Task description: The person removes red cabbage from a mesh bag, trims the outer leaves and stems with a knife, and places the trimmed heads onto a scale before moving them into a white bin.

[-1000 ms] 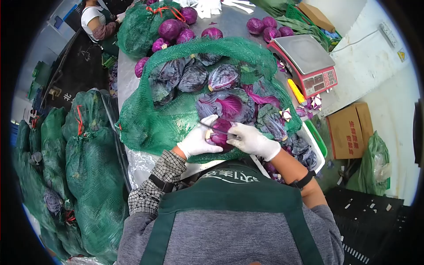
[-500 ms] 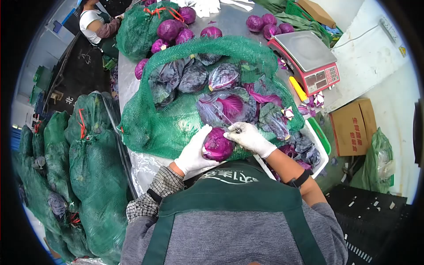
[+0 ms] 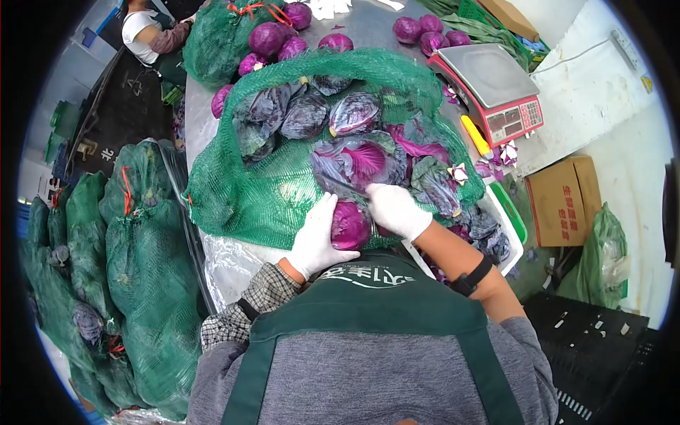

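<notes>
At the near edge of the green mesh sack [image 3: 234,205], my white-gloved left hand [image 3: 319,237] cups the round purple cabbage head [image 3: 349,225]; my gloved right hand [image 3: 393,209] is clenched against it, contents hidden. I'd hold it steady.

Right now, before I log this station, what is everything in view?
held cabbage: one, purple, between both hands at the table edge
open net sack: one, green, on the table, holding several leafy dark-purple cabbages
loose cabbages: about ten, purple, far end of table
scale: one, red and silver, right of sack
filled sacks: several, green, floor at left
cardboard box: one, brown, floor at right
other person: one, far left corner
left hand: white glove, fingers cupping the held cabbage
right hand: white glove, on the cabbage's right; grip unclear
</notes>
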Available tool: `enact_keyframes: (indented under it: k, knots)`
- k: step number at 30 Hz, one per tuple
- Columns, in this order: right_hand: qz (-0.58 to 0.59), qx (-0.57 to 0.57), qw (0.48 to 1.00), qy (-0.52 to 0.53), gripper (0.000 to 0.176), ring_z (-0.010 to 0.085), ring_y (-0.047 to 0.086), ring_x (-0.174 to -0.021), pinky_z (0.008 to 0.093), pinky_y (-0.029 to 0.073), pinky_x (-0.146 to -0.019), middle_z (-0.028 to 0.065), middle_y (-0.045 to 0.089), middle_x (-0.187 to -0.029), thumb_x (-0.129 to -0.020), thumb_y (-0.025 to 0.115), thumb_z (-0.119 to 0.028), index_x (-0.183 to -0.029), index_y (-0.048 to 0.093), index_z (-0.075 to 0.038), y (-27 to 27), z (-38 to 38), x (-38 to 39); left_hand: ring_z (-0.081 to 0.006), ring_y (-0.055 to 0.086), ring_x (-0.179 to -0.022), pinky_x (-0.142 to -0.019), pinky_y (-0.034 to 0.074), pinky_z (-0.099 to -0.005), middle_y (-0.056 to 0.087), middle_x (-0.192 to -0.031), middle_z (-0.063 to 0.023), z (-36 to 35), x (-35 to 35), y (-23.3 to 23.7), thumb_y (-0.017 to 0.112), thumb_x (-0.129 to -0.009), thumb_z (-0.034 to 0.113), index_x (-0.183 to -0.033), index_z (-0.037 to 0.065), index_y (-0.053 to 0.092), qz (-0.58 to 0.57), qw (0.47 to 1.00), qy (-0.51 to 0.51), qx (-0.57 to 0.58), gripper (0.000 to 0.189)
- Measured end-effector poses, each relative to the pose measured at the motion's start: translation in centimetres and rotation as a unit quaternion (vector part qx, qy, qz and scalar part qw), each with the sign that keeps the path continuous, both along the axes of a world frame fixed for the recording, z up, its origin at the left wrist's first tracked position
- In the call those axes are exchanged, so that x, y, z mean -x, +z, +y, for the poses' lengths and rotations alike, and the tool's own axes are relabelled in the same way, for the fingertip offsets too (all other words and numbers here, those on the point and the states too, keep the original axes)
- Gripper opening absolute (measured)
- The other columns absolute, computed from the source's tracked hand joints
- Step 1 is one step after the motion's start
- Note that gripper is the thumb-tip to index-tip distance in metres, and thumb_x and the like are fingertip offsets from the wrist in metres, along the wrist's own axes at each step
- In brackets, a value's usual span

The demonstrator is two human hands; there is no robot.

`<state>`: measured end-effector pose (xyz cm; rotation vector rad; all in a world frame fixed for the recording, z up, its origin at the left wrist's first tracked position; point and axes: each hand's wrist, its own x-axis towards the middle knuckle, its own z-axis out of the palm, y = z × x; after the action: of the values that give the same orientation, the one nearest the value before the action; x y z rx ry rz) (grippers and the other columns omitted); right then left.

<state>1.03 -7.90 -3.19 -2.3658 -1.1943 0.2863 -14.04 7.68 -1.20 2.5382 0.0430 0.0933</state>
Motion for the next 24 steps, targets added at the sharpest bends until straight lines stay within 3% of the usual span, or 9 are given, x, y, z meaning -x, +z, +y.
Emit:
enact_keyframes:
  k: [2,5,6,8,10,15,17,20,24]
  knots:
    - [0.034,-0.022,0.998,-0.046,0.014,0.0394,0.064,-0.074,0.0466,0.052,-0.069,0.0212,0.063,-0.075,-0.081,0.052,-0.015,-0.082,0.058,-0.002,-1.4,-2.8,-1.0,-0.0403,0.035,-0.131,-0.11,0.03,-0.0419,0.036,-0.139,-0.0264,1.1,1.0,-0.6,0.088,-0.054,0.039,-0.142,-0.003,0.023,-0.022,1.0,-0.001,0.007,0.116]
    - [0.23,-0.046,0.952,-0.197,0.03,0.0323,0.067,-0.076,0.0382,0.052,-0.074,0.0189,0.066,-0.08,-0.082,0.067,-0.026,-0.093,0.061,0.001,-1.0,-6.4,-1.8,-0.0406,0.039,-0.128,-0.109,0.032,-0.0417,0.036,-0.139,-0.0265,1.7,1.8,-1.2,0.088,-0.054,0.039,-0.141,-0.003,0.025,-0.033,0.995,0.021,0.093,0.115]
    - [0.227,-0.121,0.955,-0.149,0.037,0.026,0.066,-0.079,0.0345,0.051,-0.075,0.0166,0.067,-0.082,-0.078,0.073,-0.027,-0.099,0.062,0.001,0.3,-6.0,-0.8,-0.0406,0.039,-0.128,-0.109,0.032,-0.0423,0.038,-0.137,-0.027,1.4,1.6,-1.3,0.088,-0.054,0.038,-0.14,-0.004,0.026,-0.036,0.998,0.02,0.055,0.115]
    - [0.332,-0.121,0.928,-0.117,0.041,0.0222,0.064,-0.08,0.0324,0.05,-0.075,0.0153,0.065,-0.084,-0.077,0.075,-0.027,-0.104,0.062,0.001,3.4,-3.1,1.3,-0.041,0.04,-0.127,-0.109,0.032,-0.0429,0.039,-0.136,-0.0271,0.6,1.0,-0.2,0.088,-0.053,0.038,-0.139,-0.005,0.028,-0.022,0.998,0.032,0.048,0.113]
    - [0.343,-0.085,0.934,-0.057,0.041,0.0204,0.062,-0.081,0.0322,0.05,-0.076,0.015,0.065,-0.087,-0.077,0.075,-0.028,-0.101,0.061,0.002,3.0,-1.2,2.3,-0.0409,0.04,-0.127,-0.108,0.033,-0.043,0.039,-0.136,-0.0267,0.3,1.0,-0.4,0.088,-0.053,0.038,-0.139,-0.005,0.028,-0.016,0.998,0.041,0.038,0.113]
    - [0.312,-0.084,0.945,-0.055,0.03,0.0175,0.061,-0.072,0.0307,0.05,-0.072,0.0096,0.062,-0.077,-0.081,0.072,-0.021,-0.096,0.06,0.002,2.7,-0.7,2.9,-0.0402,0.037,-0.129,-0.108,0.033,-0.0428,0.036,-0.14,-0.0264,-0.4,1.1,-0.4,0.088,-0.054,0.038,-0.141,-0.004,0.025,-0.013,0.998,0.053,0.029,0.115]
    - [0.203,-0.068,0.977,-0.023,0.023,0.0279,0.066,-0.076,0.0348,0.051,-0.073,0.0177,0.064,-0.082,-0.082,0.066,-0.015,-0.095,0.06,0.003,3.4,-0.4,3.2,-0.0401,0.037,-0.129,-0.108,0.033,-0.0428,0.036,-0.14,-0.0263,-0.6,1.0,-0.2,0.088,-0.054,0.038,-0.141,-0.004,0.025,-0.014,0.997,0.06,0.035,0.115]
    - [0.186,-0.078,0.979,-0.014,0.018,0.034,0.066,-0.079,0.0379,0.052,-0.073,0.0221,0.064,-0.084,-0.083,0.061,-0.012,-0.094,0.06,0.003,3.1,-0.3,3.0,-0.0409,0.039,-0.128,-0.107,0.034,-0.0427,0.037,-0.139,-0.0267,-0.3,1.1,-0.6,0.088,-0.054,0.04,-0.141,-0.004,0.025,-0.021,0.997,0.065,0.024,0.115]
    - [0.111,-0.112,0.976,-0.147,0.016,0.0367,0.064,-0.077,0.0434,0.051,-0.07,0.0212,0.064,-0.081,-0.085,0.056,-0.017,-0.087,0.061,-0.001,-1.6,-1.7,-0.5,-0.0411,0.041,-0.126,-0.108,0.034,-0.0419,0.038,-0.137,-0.0265,0.8,1.8,-1.2,0.088,-0.053,0.041,-0.141,-0.004,0.026,-0.027,0.995,0.067,0.072,0.116]
